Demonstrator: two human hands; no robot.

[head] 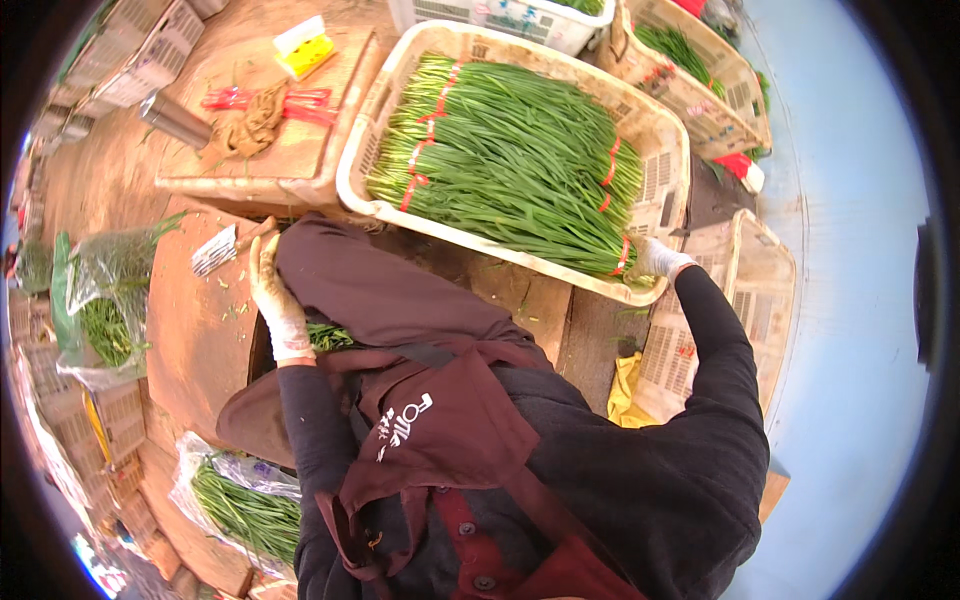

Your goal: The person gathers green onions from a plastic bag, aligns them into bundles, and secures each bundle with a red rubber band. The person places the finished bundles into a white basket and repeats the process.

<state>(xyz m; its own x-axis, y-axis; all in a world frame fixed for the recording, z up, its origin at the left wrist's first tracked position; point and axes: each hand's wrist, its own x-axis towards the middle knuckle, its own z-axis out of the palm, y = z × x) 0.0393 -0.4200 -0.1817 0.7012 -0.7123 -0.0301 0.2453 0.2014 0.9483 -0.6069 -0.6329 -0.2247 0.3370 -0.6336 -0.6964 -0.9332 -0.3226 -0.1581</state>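
Observation:
My right hand (pixel 658 259), in a soiled white glove, grips the stem end of a bundle of garlic chives (pixel 555 240) at the near right of a white plastic crate (pixel 517 262). Some of its fingers are hidden by stems. Red bands tie this bundle and the others beside it. My left hand (pixel 274 304), also gloved, is raised by my knee with fingers apart and nothing in it. Close to its fingertips, a wooden-handled flat tool (pixel 215 250) lies on a wooden board (pixel 191 315); glare hides its detail.
Left of the crate, a low stand (pixel 292 154) bears red ties (pixel 311 105), a brown cloth (pixel 251 124), a metal cylinder (pixel 176 120) and a yellow packet (pixel 304 54). Bagged greens (pixel 109 326) and chives (pixel 251 506) lie leftward. Another crate (pixel 757 285) stands right, near a blue wall (pixel 862 225).

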